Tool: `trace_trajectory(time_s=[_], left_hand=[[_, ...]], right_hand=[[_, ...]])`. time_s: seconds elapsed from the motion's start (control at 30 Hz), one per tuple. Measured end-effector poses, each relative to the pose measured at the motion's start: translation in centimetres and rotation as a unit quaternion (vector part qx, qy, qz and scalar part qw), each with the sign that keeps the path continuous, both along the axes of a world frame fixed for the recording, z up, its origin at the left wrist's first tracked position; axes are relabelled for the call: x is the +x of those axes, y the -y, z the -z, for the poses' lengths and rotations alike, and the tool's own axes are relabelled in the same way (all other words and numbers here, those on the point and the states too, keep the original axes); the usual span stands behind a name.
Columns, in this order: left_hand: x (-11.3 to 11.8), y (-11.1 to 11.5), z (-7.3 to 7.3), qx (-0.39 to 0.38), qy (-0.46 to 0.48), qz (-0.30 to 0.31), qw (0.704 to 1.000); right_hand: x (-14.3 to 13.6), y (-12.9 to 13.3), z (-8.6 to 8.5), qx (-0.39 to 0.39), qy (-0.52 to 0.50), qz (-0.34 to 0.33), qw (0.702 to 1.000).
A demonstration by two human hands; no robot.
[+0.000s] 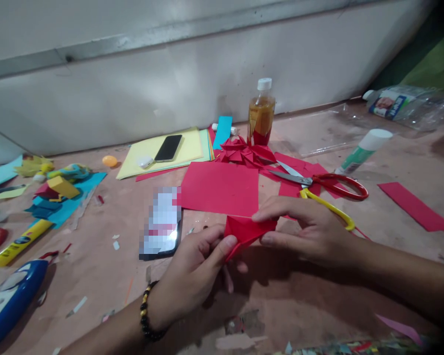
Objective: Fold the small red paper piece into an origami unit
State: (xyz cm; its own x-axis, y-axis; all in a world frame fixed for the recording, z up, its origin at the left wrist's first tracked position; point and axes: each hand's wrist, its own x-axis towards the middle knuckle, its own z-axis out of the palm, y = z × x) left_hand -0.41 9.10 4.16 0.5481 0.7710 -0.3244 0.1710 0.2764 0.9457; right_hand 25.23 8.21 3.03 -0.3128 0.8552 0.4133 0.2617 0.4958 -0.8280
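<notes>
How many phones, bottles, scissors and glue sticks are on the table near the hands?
Phones: 2, a black phone on yellow paper and a second phone
Bottles: 2, an upright bottle and a lying bottle
Scissors: 1
Glue sticks: 1, a green glue stick
Total: 6

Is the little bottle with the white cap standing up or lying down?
Standing up. The small bottle rests on its base on the table, white cap on top, amber liquid inside, behind the folded red paper pieces.
</notes>
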Motion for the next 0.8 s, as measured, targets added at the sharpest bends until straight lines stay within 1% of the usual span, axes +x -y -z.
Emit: trace_trajectory(time_s=[0.1, 0.23, 0.37, 0.43, 0.57, 0.7, 0.8], left_hand=[[-0.2, -0.2, 0.1, 0.042, 0.008, -0.009, 0.999], [-0.3, -0.3, 0.0, 0.085, 0.022, -0.007, 0.996], [-0.1, -0.3, 0.0, 0.082, 0.043, 0.001, 0.996], [0.0, -0.3, -0.1, 0.072, 0.049, -0.003, 0.996], [0.0, 0.0, -0.4, 0.039, 0.047, -0.004, 0.998], [-0.2, 0.2, -0.4, 0.029, 0.042, 0.03, 0.998], [-0.4, 0.2, -0.4, 0.039, 0.041, 0.037, 0.998]], right_hand=[[0.3, -0.1, 0.2, 0.037, 0.02, -0.035, 0.999], [0.7, 0.0, 0.8, 0.074, 0.033, -0.049, 0.995], [1.0, 0.0, 1.1, 0.106, 0.038, -0.083, 0.99], [0.9, -0.1, 1.0, 0.112, 0.032, -0.082, 0.99], [0.4, -0.2, 0.5, 0.091, 0.007, -0.038, 0.995], [-0.4, 0.1, 0.0, 0.024, -0.021, 0.017, 0.999], [-0.7, 0.5, 0.0, -0.029, -0.039, 0.08, 0.996]])
